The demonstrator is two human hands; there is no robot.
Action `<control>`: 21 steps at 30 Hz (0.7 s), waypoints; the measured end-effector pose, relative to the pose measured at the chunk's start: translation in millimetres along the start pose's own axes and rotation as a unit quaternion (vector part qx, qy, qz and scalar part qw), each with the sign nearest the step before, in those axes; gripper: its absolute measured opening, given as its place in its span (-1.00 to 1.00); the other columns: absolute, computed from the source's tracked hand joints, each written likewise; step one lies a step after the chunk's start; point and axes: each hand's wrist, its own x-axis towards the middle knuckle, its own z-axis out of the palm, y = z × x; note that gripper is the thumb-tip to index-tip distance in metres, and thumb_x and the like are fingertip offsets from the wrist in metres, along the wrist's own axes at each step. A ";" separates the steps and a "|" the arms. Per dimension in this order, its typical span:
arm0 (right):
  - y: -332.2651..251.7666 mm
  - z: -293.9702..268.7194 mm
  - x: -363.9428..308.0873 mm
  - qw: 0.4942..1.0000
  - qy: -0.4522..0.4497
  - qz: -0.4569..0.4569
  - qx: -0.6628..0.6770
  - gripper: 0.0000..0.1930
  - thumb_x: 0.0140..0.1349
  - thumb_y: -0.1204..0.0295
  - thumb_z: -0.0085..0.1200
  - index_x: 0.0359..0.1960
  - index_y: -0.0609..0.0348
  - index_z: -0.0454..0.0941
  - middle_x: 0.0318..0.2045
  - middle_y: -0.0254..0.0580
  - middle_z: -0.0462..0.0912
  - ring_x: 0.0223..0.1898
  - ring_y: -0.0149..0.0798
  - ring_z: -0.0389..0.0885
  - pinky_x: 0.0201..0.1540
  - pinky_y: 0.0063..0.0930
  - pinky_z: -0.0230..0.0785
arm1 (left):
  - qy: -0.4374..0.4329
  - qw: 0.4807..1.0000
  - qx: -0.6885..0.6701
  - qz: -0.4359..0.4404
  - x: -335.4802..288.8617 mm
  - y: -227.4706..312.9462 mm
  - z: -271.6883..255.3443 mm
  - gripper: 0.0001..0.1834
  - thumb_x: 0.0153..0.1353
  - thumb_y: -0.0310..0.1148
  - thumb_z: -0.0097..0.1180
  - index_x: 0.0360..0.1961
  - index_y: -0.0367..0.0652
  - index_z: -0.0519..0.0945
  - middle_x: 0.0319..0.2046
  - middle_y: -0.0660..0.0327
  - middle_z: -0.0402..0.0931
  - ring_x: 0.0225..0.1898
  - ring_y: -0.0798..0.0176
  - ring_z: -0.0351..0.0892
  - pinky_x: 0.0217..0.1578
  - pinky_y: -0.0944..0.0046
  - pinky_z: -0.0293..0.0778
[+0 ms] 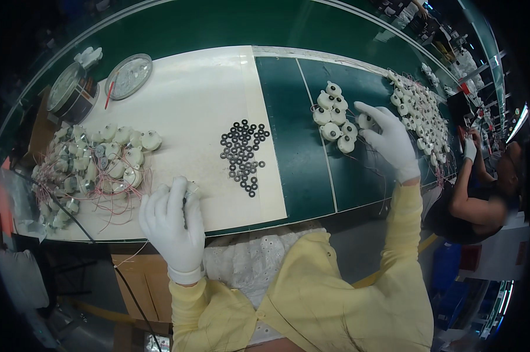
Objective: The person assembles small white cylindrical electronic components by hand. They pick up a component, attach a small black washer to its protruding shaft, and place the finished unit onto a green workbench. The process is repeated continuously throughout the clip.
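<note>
My left hand, in a white glove, is closed near the front edge of the table. At its fingertips is a small white motor, mostly hidden by the fingers. A thin wire hangs below that hand. My right hand, also gloved, is over the green mat with thumb and forefinger spread. Between them lies a round white motor; whether the fingers touch it is hard to see. Just left of it stands a cluster of white motors with black centres. Black rubber rings lie loose between my hands.
A heap of white motors with tangled pink wires fills the left side. Behind it are a round tub and a clear lid with a red stick. More motors crowd the far right, near another person.
</note>
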 end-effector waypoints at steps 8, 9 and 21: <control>19.7 18.6 9.3 1.000 0.002 -0.004 0.031 -0.43 0.24 0.56 0.10 0.35 0.07 0.53 -0.01 -0.09 0.68 -0.17 -0.22 0.68 -0.04 -0.36 0.53 | -0.014 0.998 0.055 -0.015 -2.6 2.1 -2.8 -0.62 0.33 -0.41 0.24 0.17 -0.18 0.66 -0.06 0.12 0.64 0.21 -0.05 0.51 0.38 -0.17 0.15; 9.6 13.5 6.0 1.000 0.010 0.000 0.023 -0.44 0.25 0.55 0.10 0.34 0.08 0.54 -0.01 -0.08 0.68 -0.17 -0.21 0.68 -0.04 -0.36 0.53 | -0.015 0.997 0.080 -0.013 -4.7 2.5 -5.2 -0.62 0.34 -0.40 0.23 0.17 -0.19 0.66 -0.06 0.13 0.64 0.26 -0.05 0.49 0.41 -0.18 0.11; -185.9 75.5 -60.5 0.926 -0.021 -0.354 0.130 -0.52 -0.05 0.17 0.47 -0.15 0.12 0.60 0.00 -0.12 0.69 -0.26 -0.14 0.64 -0.12 -0.31 0.31 | 0.071 0.989 -0.119 0.054 6.0 53.0 -43.2 -0.58 0.37 -0.10 0.16 0.12 -0.10 0.70 -0.19 0.31 0.65 0.23 0.09 0.49 0.38 -0.08 0.11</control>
